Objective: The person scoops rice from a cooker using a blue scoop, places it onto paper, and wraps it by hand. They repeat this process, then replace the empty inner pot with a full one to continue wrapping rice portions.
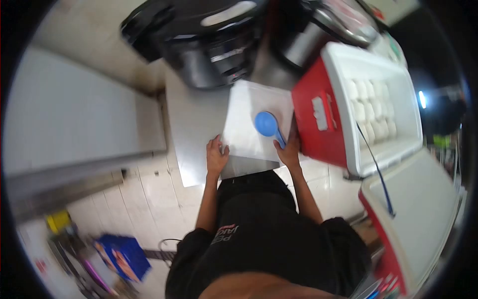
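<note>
A blue ladle-like scoop (pixel 267 123) lies over a white rectangular sheet or tray (pixel 244 124) on the steel table. My right hand (pixel 289 149) is closed around the scoop's handle, at the sheet's lower right. At the sheet's left edge is my left hand (pixel 217 155), its thumb and fingers apart, with nothing visible between them. To the right, a red cooler box (pixel 318 109) stands with its white interior facing up, holding several round white pieces (pixel 371 107) in rows.
A large black cooker (pixel 209 45) stands at the back of the steel table (pixel 191 114), beside another shiny pot (pixel 303 45). The cooler's lid (pixel 413 214) hangs open at the lower right. On the floor at lower left is a blue box (pixel 124 256).
</note>
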Demonstrator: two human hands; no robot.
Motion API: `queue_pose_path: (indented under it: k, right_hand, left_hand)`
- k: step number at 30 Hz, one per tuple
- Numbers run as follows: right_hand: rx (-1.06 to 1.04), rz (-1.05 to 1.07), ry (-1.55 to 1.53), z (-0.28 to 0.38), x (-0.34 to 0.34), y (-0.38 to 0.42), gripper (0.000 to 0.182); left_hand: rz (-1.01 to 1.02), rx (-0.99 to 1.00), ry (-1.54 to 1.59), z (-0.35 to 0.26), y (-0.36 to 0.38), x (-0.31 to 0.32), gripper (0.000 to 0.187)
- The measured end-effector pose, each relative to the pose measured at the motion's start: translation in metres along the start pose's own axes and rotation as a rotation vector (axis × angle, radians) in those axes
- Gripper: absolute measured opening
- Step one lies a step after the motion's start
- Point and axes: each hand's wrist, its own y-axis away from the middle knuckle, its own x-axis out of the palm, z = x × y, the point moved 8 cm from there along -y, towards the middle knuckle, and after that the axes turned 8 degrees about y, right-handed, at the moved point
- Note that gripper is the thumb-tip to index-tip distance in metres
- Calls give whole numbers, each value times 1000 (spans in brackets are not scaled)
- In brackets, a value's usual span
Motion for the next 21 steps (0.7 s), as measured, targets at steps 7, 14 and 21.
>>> queue_pose_path:
  k: [7, 14, 21]
  right_hand:
    - [67, 68, 283, -24, 44, 36, 94]
    - [312, 195, 359, -7, 55, 13, 76]
    - [318, -37, 495, 9, 79, 42, 61]
  left_hand:
    - [58, -37, 61, 6, 21, 3, 53]
    - [-23, -84, 6, 12, 6, -6, 54]
    - [74, 153, 160, 54, 7, -62, 53]
